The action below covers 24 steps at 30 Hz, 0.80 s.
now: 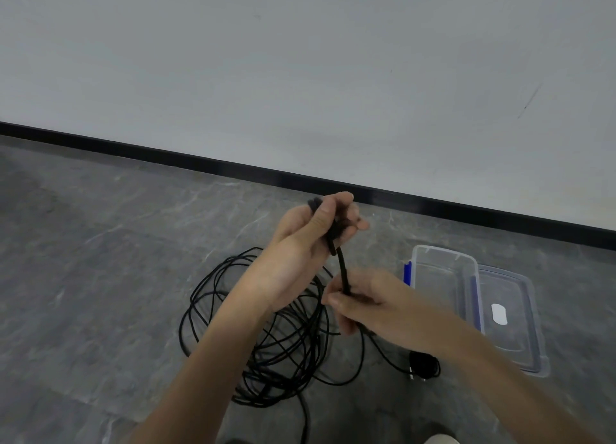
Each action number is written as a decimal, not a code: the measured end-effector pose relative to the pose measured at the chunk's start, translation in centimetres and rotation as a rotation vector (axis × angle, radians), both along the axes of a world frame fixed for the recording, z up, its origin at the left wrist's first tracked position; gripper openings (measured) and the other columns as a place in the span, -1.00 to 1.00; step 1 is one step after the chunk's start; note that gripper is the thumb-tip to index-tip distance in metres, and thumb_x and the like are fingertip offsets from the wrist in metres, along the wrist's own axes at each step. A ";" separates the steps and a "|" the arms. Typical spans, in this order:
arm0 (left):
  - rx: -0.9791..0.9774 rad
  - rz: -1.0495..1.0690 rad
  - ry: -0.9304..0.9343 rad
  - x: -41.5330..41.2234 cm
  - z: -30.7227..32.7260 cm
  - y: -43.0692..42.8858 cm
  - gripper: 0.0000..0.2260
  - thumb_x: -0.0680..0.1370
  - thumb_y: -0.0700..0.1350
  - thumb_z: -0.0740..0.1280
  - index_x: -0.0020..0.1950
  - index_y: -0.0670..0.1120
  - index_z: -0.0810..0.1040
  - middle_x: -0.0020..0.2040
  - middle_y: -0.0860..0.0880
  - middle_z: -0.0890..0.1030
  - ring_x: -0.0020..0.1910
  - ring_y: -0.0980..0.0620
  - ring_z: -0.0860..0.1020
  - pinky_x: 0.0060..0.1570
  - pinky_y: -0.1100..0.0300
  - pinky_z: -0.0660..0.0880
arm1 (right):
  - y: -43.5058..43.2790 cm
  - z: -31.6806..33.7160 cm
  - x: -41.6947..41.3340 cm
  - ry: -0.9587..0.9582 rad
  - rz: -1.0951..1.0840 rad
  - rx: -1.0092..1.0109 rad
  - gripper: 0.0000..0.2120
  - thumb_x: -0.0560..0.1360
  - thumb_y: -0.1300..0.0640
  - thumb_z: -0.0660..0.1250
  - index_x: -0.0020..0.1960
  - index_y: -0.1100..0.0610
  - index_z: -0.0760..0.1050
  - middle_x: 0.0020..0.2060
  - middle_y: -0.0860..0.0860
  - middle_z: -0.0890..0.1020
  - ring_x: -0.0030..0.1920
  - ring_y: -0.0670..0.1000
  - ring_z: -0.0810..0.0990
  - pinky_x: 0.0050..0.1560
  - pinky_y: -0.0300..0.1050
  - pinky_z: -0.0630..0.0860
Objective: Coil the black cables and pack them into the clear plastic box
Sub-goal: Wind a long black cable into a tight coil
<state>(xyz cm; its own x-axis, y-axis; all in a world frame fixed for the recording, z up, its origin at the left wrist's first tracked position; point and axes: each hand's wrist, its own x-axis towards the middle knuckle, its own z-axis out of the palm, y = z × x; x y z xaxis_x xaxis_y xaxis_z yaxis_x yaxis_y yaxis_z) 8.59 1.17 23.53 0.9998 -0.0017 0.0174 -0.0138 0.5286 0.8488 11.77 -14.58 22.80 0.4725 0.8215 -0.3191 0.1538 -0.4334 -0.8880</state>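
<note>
A loose tangle of thin black cable (266, 337) lies on the grey floor in front of me. My left hand (313, 233) is raised above it and grips one cable end, the connector poking out past my thumb. My right hand (363, 305) pinches the same cable a short way lower, with the stretch between the hands taut. A black plug (424, 365) rests on the floor at the right of the tangle. The clear plastic box (445, 277) stands open and empty at the right, beyond my right hand.
The box's clear lid (515, 320) with a white label lies flat against the box's right side. A blue clip (407, 273) shows on the box's left end. A white wall with a black skirting board (233, 168) runs behind. A shoe tip (441, 439) shows at the bottom edge.
</note>
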 end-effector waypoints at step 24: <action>1.066 0.206 -0.027 0.3 -2.0 -1.7 -0.74 0.64 -0.27 0.14 0.00 0.11 0.41 0.00 0.09 0.55 0.03 0.37 0.49 0.06 0.49 0.38 | -0.4 -0.5 -1.4 -0.155 0.020 -0.013 -0.84 0.62 0.18 0.15 0.15 0.01 0.41 -0.31 0.01 0.56 -0.33 -0.07 0.55 -0.24 -0.17 0.53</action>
